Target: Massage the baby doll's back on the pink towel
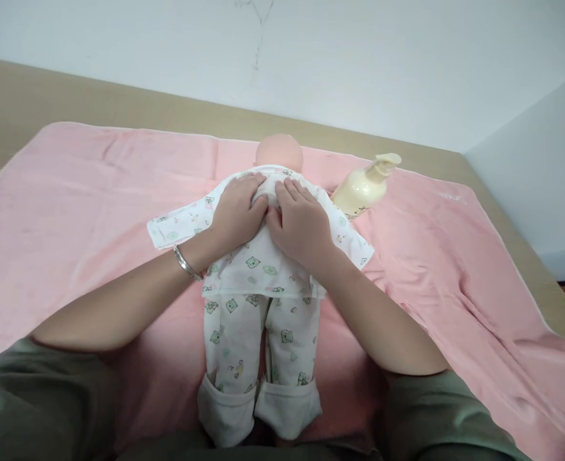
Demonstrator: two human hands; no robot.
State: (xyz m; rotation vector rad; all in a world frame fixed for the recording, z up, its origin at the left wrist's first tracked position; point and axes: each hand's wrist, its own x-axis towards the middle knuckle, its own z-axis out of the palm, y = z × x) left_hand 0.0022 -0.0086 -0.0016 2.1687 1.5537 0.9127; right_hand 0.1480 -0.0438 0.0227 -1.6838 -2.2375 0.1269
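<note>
A baby doll (279, 152) lies with its bald head away from me, no face visible. It wears a white printed top (258, 264) and matching trousers (237, 336) with turned-up cuffs. My left hand (240, 208) rests flat on the upper left part of the top, fingers pointing away from me. My right hand (302, 223) lies flat beside it on the upper right part. The two thumbs are close together near the middle, and neither hand grips anything. Both sleeves of the top spread outwards.
A pink blanket (95, 179) lies under the doll on a wooden table (167, 109). To the right of the doll's head, a cream pump bottle (363, 190) leans over on the blanket. Behind the table stands a white wall (359, 64).
</note>
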